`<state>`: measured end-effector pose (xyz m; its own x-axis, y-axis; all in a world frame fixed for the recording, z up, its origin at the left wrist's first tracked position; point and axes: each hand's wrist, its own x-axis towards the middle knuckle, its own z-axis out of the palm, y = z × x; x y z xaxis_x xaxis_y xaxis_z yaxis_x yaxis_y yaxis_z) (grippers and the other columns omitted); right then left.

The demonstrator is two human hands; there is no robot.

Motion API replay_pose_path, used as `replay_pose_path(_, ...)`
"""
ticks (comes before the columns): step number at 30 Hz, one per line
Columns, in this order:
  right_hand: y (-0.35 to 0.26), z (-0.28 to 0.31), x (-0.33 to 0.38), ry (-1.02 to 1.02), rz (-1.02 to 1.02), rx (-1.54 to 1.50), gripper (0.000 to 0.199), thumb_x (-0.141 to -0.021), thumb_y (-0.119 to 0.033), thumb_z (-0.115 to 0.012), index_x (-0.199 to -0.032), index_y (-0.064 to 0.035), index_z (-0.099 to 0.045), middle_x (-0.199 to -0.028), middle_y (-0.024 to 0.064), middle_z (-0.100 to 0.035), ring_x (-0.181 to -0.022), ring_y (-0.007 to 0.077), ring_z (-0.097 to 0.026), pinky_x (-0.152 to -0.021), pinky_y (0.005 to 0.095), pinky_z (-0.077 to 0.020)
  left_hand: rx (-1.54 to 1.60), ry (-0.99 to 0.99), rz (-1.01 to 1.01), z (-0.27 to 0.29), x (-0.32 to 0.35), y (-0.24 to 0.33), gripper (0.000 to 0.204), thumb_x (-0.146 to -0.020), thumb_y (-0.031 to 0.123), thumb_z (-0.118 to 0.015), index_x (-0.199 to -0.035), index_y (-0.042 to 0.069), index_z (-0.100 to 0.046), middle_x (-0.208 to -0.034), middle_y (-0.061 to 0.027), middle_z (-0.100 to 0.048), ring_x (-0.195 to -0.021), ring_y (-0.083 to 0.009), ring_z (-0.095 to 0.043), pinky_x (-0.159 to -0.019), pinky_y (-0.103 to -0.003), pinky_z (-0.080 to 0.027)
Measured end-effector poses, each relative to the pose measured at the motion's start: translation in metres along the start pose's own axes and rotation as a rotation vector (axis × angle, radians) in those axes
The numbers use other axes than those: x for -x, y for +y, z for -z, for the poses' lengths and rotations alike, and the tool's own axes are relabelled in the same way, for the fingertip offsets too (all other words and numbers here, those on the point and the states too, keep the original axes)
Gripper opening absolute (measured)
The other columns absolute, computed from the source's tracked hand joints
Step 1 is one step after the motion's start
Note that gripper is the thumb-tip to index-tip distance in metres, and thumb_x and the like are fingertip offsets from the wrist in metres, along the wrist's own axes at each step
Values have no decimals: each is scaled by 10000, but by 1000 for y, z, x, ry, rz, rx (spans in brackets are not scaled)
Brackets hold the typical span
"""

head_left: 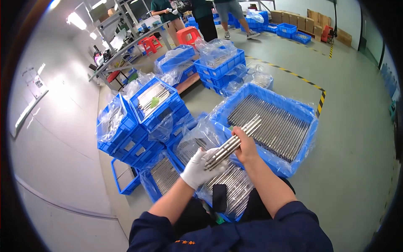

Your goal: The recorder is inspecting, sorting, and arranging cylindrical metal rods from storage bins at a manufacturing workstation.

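A bundle of slim silvery metal rods (231, 147) is cradled at its lower end by the half-curled, white-gloved left hand (198, 169) and gripped higher by the closed, bare right hand (247, 147), beside a wide blue plastic crate (310, 136). Rods below (238, 189) are partly hidden by a flat black rectangular object (219, 197); nearby, stacked blue crates (168, 111) are seen.
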<state>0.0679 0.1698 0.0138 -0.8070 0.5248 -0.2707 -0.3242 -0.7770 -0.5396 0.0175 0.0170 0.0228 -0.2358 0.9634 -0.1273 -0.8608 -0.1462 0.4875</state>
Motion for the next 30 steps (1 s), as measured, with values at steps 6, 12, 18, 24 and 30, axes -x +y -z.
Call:
replay_pose_path(6,47,7,13,-176,145,268,128,-746,-147,-606,-788,-69,-514,-707,-6,-498,-650,64,-457,-593,214,-375,126,454,-153,26,-6,-22,258,-821,260,-432,-906,34,-523,-910,-104,-561,-817,-240,-531,-726,-367,-450)
replay_pose_path(12,30,21,1,-262,-208,250,133,-786,-166,-551,-782,-52,-483,-694,26,-502,-596,109,-519,-469,237,-430,69,73,210,33,-1,-23,363,-828,336,-462,-1039,42,-485,-923,-102,-556,-693,-163,-530,-580,-263,-438)
replay_pose_path(18,36,33,-5,-525,-262,454,205,-783,-222,-530,-687,-45,-492,-636,40,-498,-556,98,-486,-508,219,-411,-61,-89,328,39,-5,-34,317,-831,311,-456,-1012,54,-499,-684,-22,-445,-479,-92,-381,-447,-219,-317)
replay_pose_path(24,36,36,-9,-332,-201,335,166,-791,-189,-502,-701,-48,-501,-624,46,-504,-542,110,-493,-503,234,-429,207,-56,284,37,-7,-32,475,-805,390,-457,-1084,7,-470,-762,-42,-497,-577,-111,-435,-535,-235,-367)
replay_pose_path(30,40,35,-10,-191,5,286,108,-771,-149,-555,-720,-70,-502,-652,18,-486,-572,91,-459,-522,227,-398,390,290,-37,39,-14,-39,513,-827,467,-364,-989,-1,-500,-927,-173,-540,-830,-258,-517,-746,-372,-427)
